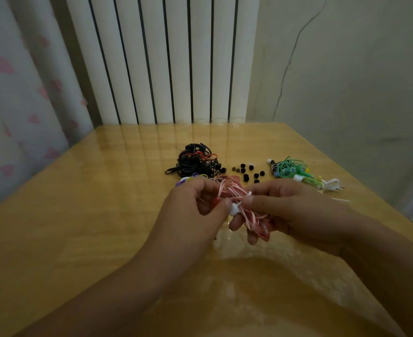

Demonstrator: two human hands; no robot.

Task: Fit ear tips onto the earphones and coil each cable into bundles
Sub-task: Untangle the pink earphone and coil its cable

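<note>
Cable [234,194], pink and white, is pinched between the left hand [195,205] and right hand [281,207] above the tabletop [79,215]; black ear tips [247,171] are scattered at twelve o'clock.

A room in a home is suggested. A glossy wooden table [79,215] is set into a corner, backed by a white ribbed radiator [166,59]. A pale curtain [18,93] printed with pink hearts is hung at the left, and a cracked plaster wall [346,81] is seen at the right.
</note>
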